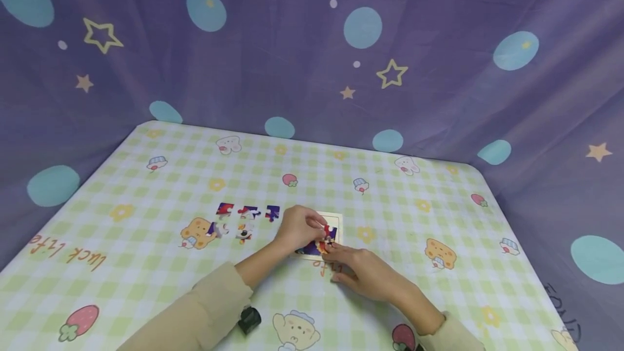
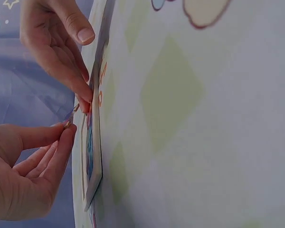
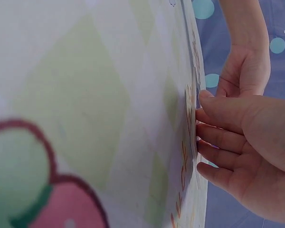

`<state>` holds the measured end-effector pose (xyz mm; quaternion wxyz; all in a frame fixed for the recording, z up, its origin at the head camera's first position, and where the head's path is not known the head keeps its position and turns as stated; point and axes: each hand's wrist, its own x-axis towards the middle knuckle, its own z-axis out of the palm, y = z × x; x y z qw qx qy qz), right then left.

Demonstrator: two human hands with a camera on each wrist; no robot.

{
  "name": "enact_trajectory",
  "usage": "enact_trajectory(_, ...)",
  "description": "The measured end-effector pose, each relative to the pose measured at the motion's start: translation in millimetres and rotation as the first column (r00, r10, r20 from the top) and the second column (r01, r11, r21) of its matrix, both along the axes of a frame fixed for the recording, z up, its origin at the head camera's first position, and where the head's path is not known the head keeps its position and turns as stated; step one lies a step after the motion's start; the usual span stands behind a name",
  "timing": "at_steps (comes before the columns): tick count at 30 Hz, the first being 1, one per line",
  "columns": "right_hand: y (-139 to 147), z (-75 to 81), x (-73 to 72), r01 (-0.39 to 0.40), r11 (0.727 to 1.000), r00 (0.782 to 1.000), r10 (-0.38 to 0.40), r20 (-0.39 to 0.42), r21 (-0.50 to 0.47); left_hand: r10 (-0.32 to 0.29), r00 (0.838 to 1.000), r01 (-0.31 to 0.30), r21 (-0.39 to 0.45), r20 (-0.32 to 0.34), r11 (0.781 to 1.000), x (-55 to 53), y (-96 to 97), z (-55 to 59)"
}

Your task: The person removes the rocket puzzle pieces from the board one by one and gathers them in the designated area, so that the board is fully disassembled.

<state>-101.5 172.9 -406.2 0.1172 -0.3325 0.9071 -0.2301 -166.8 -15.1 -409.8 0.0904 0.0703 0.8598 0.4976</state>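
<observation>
My left hand (image 1: 296, 227) pinches a small jigsaw piece (image 2: 71, 117) between thumb and forefinger, over a pale-framed puzzle board (image 1: 339, 222). In the left wrist view the piece is tilted above the board. Joined purple and orange pieces (image 1: 308, 249) lie in the near part of the board, partly hidden by both hands. My right hand (image 1: 369, 274) reaches in from the right, its fingers extended and their tips at the board's near right side. In the right wrist view, the fingertips (image 3: 203, 148) rest along the board's edge.
Left of the board, several loose jigsaw pieces (image 1: 245, 232) lie in two rough rows on the checked tablecloth (image 1: 312, 164). A black object (image 1: 249, 319) shows beside the left sleeve. A purple curtain (image 1: 292, 53) with stars and dots hangs behind the table.
</observation>
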Motion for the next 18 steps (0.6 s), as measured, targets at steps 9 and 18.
enact_trajectory(9,-0.2,-1.0,-0.4,0.009,1.0,1.0,-0.009,-0.013,0.005,0.078,0.992,-0.084,0.051,0.103,0.995,3.6,-22.6,-4.3)
enact_trajectory(18,-0.3,-0.3,-1.2,0.032,0.999,0.999,-0.032,0.01,0.012,0.125,0.971,-0.149,0.103,0.202,0.983,5.8,-44.2,-2.9)
